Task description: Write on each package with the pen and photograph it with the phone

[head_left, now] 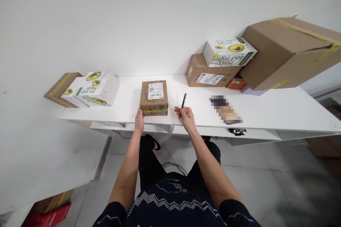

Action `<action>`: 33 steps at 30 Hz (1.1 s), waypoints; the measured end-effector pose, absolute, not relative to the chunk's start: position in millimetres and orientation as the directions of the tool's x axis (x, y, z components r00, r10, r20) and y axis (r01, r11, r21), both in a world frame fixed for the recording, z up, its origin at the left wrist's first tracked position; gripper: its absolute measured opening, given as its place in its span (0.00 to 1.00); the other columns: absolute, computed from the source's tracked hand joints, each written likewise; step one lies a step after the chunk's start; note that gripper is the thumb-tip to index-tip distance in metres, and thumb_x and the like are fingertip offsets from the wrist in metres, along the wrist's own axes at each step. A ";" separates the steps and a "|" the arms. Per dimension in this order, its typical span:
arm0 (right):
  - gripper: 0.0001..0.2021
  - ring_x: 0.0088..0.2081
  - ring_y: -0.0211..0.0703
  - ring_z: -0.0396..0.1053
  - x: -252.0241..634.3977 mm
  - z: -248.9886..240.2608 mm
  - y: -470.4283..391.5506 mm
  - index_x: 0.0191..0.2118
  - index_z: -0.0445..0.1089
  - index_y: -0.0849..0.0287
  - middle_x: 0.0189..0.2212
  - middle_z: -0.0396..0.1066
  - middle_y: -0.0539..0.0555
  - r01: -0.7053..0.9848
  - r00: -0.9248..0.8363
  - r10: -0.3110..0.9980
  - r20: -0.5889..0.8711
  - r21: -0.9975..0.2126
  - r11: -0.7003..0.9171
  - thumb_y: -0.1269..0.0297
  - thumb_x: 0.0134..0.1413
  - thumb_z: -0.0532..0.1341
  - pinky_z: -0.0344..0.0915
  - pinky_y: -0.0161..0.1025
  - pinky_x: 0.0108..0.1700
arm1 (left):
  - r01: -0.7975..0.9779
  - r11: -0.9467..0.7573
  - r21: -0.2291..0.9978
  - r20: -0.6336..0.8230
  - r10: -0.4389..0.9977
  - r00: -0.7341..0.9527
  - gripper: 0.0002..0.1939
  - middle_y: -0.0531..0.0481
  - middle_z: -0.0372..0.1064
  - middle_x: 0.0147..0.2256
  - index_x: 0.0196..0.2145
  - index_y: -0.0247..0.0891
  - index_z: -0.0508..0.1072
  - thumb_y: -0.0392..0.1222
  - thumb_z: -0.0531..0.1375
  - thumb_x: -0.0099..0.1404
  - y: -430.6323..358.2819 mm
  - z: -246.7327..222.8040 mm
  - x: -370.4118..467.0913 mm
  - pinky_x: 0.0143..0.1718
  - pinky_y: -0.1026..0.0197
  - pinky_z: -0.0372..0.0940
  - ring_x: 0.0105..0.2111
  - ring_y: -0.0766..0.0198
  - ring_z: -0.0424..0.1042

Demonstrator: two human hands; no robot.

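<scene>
A small brown cardboard box (pixel 153 98) with a white label on top and yellow tape along its front sits on the white table (pixel 128 92). My left hand (pixel 139 121) rests against the box's front left corner; its fingers are partly hidden by the box. To the right of the box, my right hand (pixel 186 116) holds a black pen (pixel 184 100), which points up and away from me. A gap separates this hand from the box.
White avocado-print boxes (pixel 99 88) stand at the left beside a brown box (pixel 60 88). At the back right are a labelled brown box (pixel 213 72), another avocado box (pixel 230 51) and a large carton (pixel 290 49). A blurred flat object (pixel 226 110) lies in front.
</scene>
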State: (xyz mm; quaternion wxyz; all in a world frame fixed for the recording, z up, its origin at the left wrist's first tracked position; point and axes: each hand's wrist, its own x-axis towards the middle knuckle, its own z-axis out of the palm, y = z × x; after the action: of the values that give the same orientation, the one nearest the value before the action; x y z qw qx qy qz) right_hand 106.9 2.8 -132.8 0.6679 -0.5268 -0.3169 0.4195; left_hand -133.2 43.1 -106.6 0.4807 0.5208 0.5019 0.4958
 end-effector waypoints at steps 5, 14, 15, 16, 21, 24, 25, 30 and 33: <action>0.20 0.41 0.44 0.77 73.2 -111.2 1.1 0.35 0.56 0.51 0.38 0.80 0.55 -0.200 0.419 0.907 0.037 -0.971 0.131 0.42 0.55 0.61 0.70 0.43 0.45 | 0.090 -0.019 0.996 0.019 1.000 0.003 0.39 0.40 0.68 0.59 0.65 0.42 0.63 0.71 0.46 0.68 31.0 -88.9 -128.8 0.54 0.50 0.69 0.58 0.51 0.70; 0.13 0.42 0.44 0.76 96.5 -45.5 -24.9 0.39 0.56 0.51 0.43 0.79 0.57 -0.111 0.488 0.852 0.191 -0.954 0.278 0.49 0.62 0.57 0.70 0.42 0.43 | 0.375 -0.140 0.917 0.151 0.989 0.000 0.35 0.46 0.67 0.37 0.62 0.46 0.69 0.69 0.49 0.69 10.4 -34.8 -115.3 0.42 0.53 0.69 0.35 0.59 0.69; 0.14 0.41 0.44 0.76 99.2 -42.7 -25.9 0.39 0.56 0.51 0.44 0.79 0.57 -0.104 0.497 0.847 0.190 -0.956 0.276 0.48 0.62 0.57 0.69 0.41 0.42 | 0.366 -0.131 0.921 0.134 0.991 0.018 0.35 0.47 0.66 0.37 0.62 0.45 0.69 0.68 0.49 0.69 8.0 -32.4 -110.9 0.40 0.54 0.69 0.34 0.60 0.69; 0.14 0.41 0.44 0.76 101.8 -41.3 -26.3 0.39 0.57 0.52 0.44 0.79 0.58 -0.098 0.505 0.842 0.190 -0.957 0.274 0.48 0.62 0.57 0.69 0.41 0.41 | 0.359 -0.120 0.926 0.115 0.993 0.035 0.34 0.47 0.66 0.37 0.62 0.45 0.69 0.68 0.48 0.70 5.7 -30.8 -106.6 0.39 0.55 0.69 0.34 0.60 0.68; 0.17 0.40 0.44 0.76 113.1 -46.0 -23.7 0.37 0.59 0.53 0.41 0.80 0.56 -0.112 0.542 0.821 0.176 -0.954 0.278 0.45 0.59 0.60 0.70 0.43 0.43 | 0.381 -0.124 0.916 0.099 0.991 0.086 0.32 0.45 0.64 0.40 0.66 0.45 0.63 0.63 0.49 0.72 1.5 -30.6 -91.6 0.41 0.55 0.68 0.39 0.59 0.68; 0.17 0.40 0.42 0.76 120.0 -48.2 -21.3 0.37 0.60 0.53 0.41 0.80 0.55 -0.162 0.543 0.832 0.117 -0.957 0.241 0.46 0.58 0.62 0.70 0.41 0.43 | 0.399 -0.157 0.903 0.125 0.987 0.104 0.33 0.44 0.63 0.41 0.67 0.44 0.61 0.63 0.49 0.72 5.3 -34.9 -87.5 0.42 0.55 0.67 0.41 0.57 0.68; 0.17 0.40 0.41 0.76 122.9 -47.8 -20.8 0.37 0.60 0.53 0.41 0.80 0.55 -0.187 0.547 0.832 0.094 -0.955 0.231 0.46 0.57 0.62 0.70 0.40 0.42 | 0.402 -0.159 0.902 0.127 0.986 0.105 0.33 0.44 0.63 0.41 0.67 0.44 0.61 0.63 0.49 0.72 6.9 -36.6 -86.4 0.43 0.54 0.67 0.41 0.57 0.68; 0.19 0.34 0.36 0.76 142.1 -37.7 -21.7 0.36 0.60 0.53 0.38 0.80 0.52 -0.333 0.673 0.739 0.029 -0.880 0.338 0.48 0.52 0.67 0.69 0.35 0.37 | 0.411 -0.157 0.898 0.154 0.987 0.040 0.36 0.41 0.65 0.48 0.68 0.43 0.58 0.64 0.51 0.70 8.5 -42.5 -83.5 0.43 0.55 0.68 0.41 0.59 0.69; 0.18 0.24 0.32 0.70 153.0 -24.5 -24.9 0.34 0.60 0.53 0.29 0.76 0.45 -0.383 0.719 0.692 0.061 -0.796 0.469 0.51 0.52 0.69 0.67 0.33 0.32 | 0.448 -0.336 0.829 0.376 0.927 0.001 0.31 0.38 0.64 0.52 0.64 0.41 0.62 0.61 0.51 0.72 4.6 -39.5 -82.7 0.45 0.55 0.68 0.44 0.59 0.69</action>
State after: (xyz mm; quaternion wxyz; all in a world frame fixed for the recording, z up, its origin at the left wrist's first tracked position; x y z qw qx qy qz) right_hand 153.0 -24.9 -24.5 0.8352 -0.4025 -0.1918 0.3219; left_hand -82.7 4.6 -39.5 0.2497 0.6619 0.5192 0.4796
